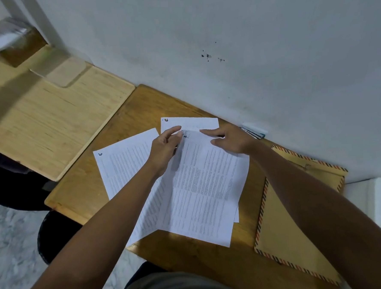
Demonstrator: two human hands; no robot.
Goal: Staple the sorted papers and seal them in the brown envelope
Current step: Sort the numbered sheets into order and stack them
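Several printed white sheets lie fanned on a small wooden desk (94, 195). The top sheet (203, 188) carries a handwritten number at its upper left corner. My left hand (165, 149) pinches that corner between thumb and fingers, lifting it slightly. My right hand (229, 139) rests flat on the sheet's upper right edge, index finger stretched left. A sheet marked 5 (124, 168) sticks out at the left, and another sheet (190, 123) shows behind. The brown envelope (286, 234) with striped borders lies at the right, partly under my right forearm. A stapler (254, 134), mostly hidden, sits by the wall.
A lighter wooden board (50, 124) adjoins the desk on the left, with a blurred box (9, 41) at its far end. A white wall (246, 51) runs along the desk's far side. Marble floor (10, 244) shows at lower left.
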